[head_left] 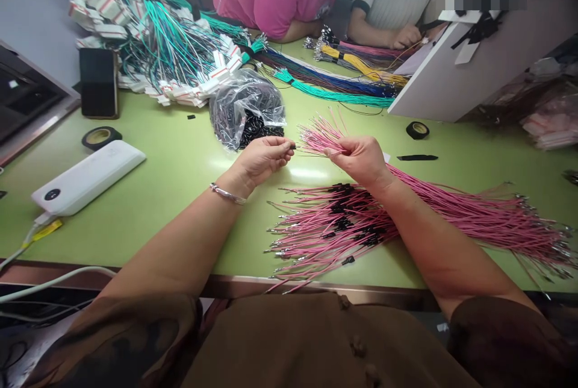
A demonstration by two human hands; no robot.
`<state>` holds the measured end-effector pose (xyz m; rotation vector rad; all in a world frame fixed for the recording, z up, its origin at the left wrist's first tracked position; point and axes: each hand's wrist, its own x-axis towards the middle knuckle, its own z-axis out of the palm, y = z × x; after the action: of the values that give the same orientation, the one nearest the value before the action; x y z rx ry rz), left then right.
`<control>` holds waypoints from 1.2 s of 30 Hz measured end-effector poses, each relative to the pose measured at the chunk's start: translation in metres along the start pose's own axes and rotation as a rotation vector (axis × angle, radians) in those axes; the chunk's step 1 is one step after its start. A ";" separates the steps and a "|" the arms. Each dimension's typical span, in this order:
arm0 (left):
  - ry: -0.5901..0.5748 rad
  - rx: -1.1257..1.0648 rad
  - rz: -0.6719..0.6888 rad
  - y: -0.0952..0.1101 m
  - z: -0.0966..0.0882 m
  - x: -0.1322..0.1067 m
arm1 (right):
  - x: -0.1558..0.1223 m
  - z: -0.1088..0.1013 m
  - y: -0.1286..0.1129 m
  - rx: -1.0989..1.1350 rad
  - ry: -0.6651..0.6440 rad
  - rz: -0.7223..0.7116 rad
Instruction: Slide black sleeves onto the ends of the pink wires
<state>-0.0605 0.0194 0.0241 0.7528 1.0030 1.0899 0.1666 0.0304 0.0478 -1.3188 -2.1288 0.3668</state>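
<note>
1. The left hand pinched a tiny black sleeve just beside a fanned bundle of thin pink wires, which the right hand clutched above the green bench.
2. A slack right grip — I judged — could have dropped wires onto the pink pile with black sleeves, mixing them.
3. Bare bench lay leftward; the pile's tips reached the front edge.

A glossy green tabletop fills the middle, its brown front edge at 6 o'clock. A pale wall rises at 10 o'clock; a dark framed panel sits at 9. A white partition slants at 2. White glare lies near the centre.
</note>
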 end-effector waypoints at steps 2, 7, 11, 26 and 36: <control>-0.001 0.003 0.003 0.000 -0.001 0.001 | 0.000 0.000 0.001 -0.029 -0.002 -0.002; -0.013 0.056 0.029 -0.002 0.001 -0.001 | -0.001 0.002 0.004 -0.073 -0.024 -0.024; 0.017 0.104 0.074 -0.004 0.002 -0.002 | -0.001 -0.001 0.004 -0.027 -0.012 -0.034; 0.043 0.049 -0.011 -0.002 0.002 0.000 | -0.002 0.000 0.005 -0.026 0.017 -0.039; 0.049 0.065 -0.014 -0.002 0.004 -0.003 | -0.005 0.003 0.007 -0.004 0.041 -0.076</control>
<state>-0.0566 0.0163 0.0244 0.7735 1.0877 1.0725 0.1714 0.0298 0.0402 -1.2331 -2.1398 0.3011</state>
